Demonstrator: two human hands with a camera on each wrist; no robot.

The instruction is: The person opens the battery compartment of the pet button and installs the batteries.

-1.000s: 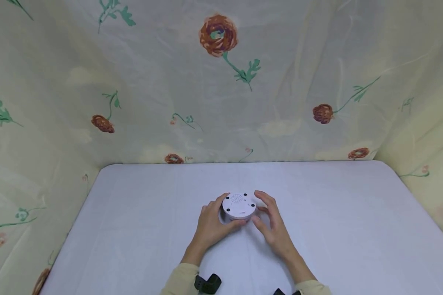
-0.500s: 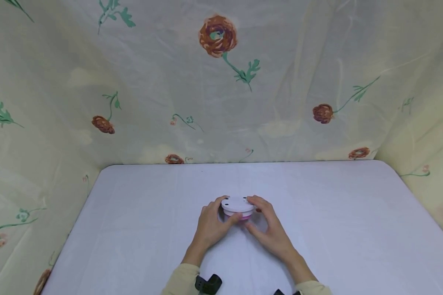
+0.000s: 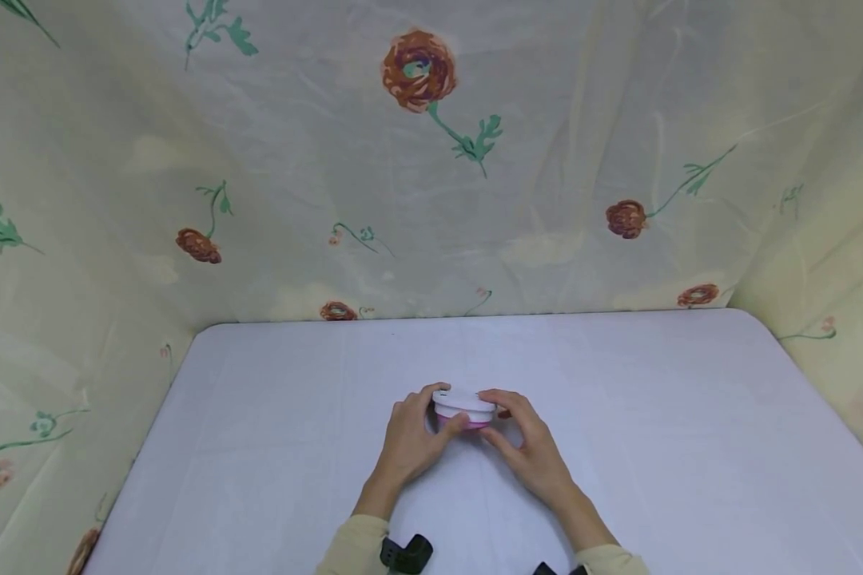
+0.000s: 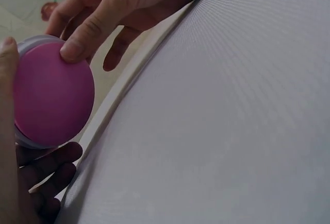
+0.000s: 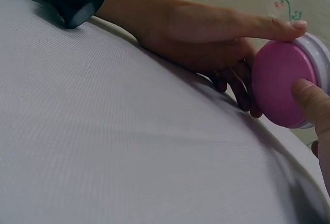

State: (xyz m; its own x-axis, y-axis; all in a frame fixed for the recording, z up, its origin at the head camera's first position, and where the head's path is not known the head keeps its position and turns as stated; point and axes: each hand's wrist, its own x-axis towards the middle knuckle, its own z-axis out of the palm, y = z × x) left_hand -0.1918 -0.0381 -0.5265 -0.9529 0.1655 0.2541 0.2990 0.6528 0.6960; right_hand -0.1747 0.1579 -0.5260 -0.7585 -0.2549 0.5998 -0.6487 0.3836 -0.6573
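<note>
A round pink-and-white button (image 3: 463,406) is held in the air over the middle of the table. Its white base, with small dark feet, faces up in the head view. The smooth pink face points down and fills much of the button (image 4: 54,95) in the left wrist view. My left hand (image 3: 406,439) grips the left side, thumb at the near rim and fingers round the far side. On the right, my right hand (image 3: 535,455) pinches the edge, its thumb (image 5: 312,98) on the pink face and other fingers behind, partly hidden.
A white-covered table (image 3: 295,415) with rounded far corners lies beneath the hands. Flower-patterned cloth (image 3: 295,160) hangs behind it and along both sides. Dark wrist straps (image 3: 406,553) sit at the sleeves.
The button has tipped, so its side and pink rim show where the underside with speaker holes was visible. My right hand's fingers have closed in onto its right edge.
</note>
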